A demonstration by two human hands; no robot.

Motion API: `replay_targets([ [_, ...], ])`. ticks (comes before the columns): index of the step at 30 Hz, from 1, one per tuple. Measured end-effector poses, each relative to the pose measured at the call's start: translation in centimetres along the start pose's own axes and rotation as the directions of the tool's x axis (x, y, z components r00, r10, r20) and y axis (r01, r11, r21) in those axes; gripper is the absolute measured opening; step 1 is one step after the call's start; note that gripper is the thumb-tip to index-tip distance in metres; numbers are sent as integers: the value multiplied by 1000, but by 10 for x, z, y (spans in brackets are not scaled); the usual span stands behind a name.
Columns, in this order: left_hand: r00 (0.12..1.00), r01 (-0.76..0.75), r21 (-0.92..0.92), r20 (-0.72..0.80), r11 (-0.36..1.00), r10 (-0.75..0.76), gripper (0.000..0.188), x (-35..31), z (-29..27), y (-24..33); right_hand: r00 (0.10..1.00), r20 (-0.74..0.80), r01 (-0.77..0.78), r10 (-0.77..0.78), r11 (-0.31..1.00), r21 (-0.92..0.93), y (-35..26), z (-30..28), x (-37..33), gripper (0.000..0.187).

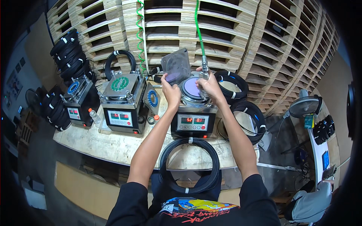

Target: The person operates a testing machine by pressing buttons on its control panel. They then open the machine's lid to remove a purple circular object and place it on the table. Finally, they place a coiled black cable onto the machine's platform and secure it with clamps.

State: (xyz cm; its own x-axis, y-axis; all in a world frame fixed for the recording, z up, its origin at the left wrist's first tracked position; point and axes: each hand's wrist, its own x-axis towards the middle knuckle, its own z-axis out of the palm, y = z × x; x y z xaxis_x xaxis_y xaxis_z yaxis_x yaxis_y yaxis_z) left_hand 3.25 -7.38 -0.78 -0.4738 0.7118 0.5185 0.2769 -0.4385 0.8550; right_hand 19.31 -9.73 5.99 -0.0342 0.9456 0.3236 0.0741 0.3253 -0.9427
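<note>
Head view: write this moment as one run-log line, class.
left hand at raised clear lid | right hand gripping metal nozzle on green hose | purple disc uncovered | black coil across worktable edge

The right hand (209, 86) is covering part of the metal air gun (204, 67) and of the purple disc (191, 87); the left hand (172, 94) is hiding a lower corner of the clear lid (178, 63). The top edge is cutting off the green hose (199, 28), the lower edge the black shirt (241, 215). A black coil (259, 116) is partly hiding behind the right forearm (236, 133). The panel's (192, 122) button markings are looking too small to tell.
</note>
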Motion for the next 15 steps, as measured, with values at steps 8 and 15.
replay_targets([
  [8,979,159,-59,135,985,-150,70,-2,-11,24,978,-86,182,-189,980,-86,2,-22,13,38],
  [15,989,112,-86,110,990,-102,68,0,-5,2,995,89,19,-42,969,245,11,31,9,40],
])
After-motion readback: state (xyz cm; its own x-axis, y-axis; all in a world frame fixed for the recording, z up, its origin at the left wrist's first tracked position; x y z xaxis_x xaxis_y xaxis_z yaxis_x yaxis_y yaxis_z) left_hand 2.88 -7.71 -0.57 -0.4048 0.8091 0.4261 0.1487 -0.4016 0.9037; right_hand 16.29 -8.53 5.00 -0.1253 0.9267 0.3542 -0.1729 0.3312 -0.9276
